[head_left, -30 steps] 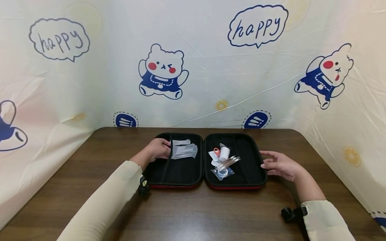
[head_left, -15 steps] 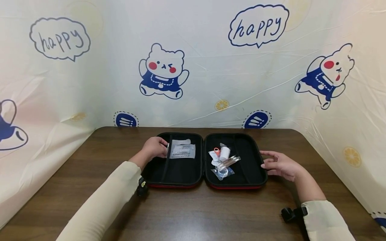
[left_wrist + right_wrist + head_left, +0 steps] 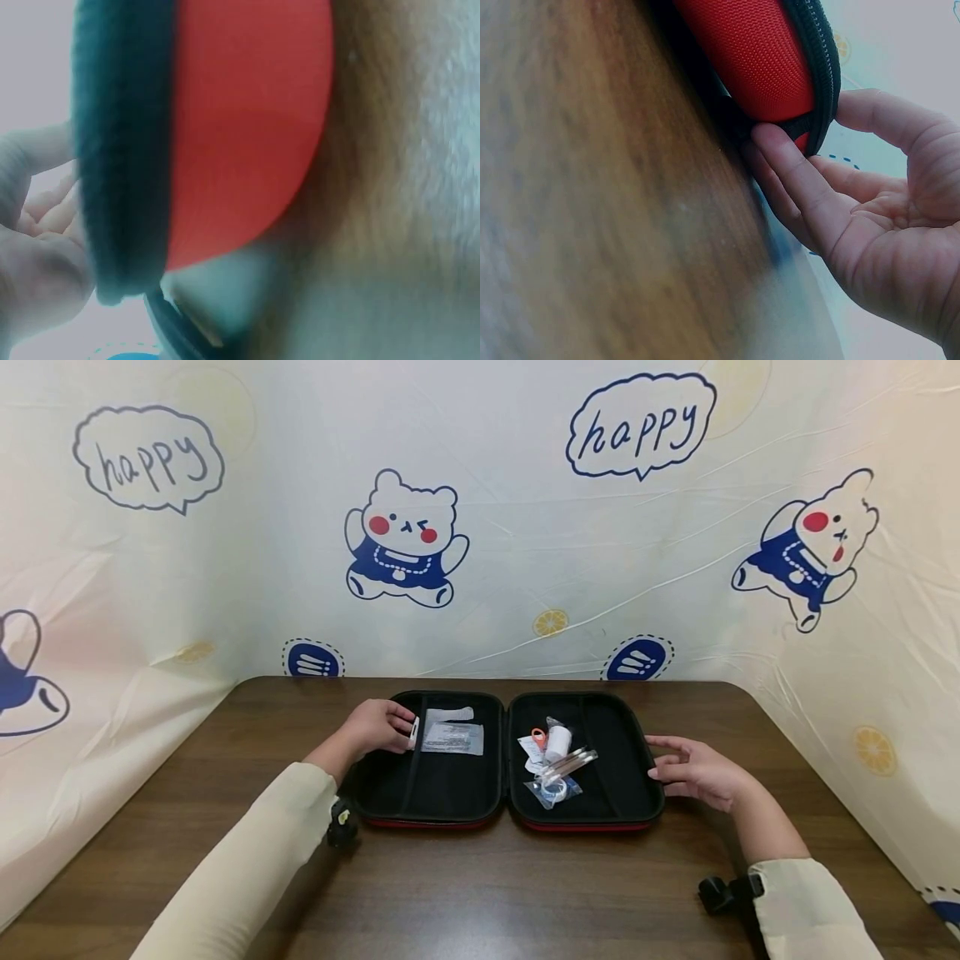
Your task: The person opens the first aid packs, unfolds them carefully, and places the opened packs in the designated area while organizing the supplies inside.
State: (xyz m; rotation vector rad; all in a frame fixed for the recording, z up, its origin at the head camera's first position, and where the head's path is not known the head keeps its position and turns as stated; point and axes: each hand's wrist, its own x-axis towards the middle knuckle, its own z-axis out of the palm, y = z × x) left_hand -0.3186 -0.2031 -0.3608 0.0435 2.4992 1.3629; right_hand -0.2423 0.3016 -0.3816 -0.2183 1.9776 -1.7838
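Note:
A black-lined zip case (image 3: pixel 457 793) with a red shell lies spread open on the table. My left hand (image 3: pixel 371 728) is over its left half, pinching a small white flat item (image 3: pixel 414 732) beside the elastic strap (image 3: pixel 412 785). In the left wrist view, the case's rim and red shell (image 3: pixel 247 127) hide the fingertips of the left hand (image 3: pixel 41 247) and the item. My right hand (image 3: pixel 701 772) holds the case's right edge. The right wrist view shows the right thumb (image 3: pixel 877 112) at the zip rim and fingers (image 3: pixel 791 161) against the lower shell.
White packets (image 3: pixel 452 737) lie in the left half. The right half contains orange-handled scissors (image 3: pixel 539 737), a white roll (image 3: pixel 558 743), clear-wrapped sticks (image 3: pixel 568 766) and a bagged white ring (image 3: pixel 555 790). A printed curtain (image 3: pixel 510 552) hangs behind the wooden table (image 3: pixel 480 902).
My left hand has drawn back leftward from the packets, with the white item now showing at its fingertips. The packets have shifted slightly left. The right hand keeps its place.

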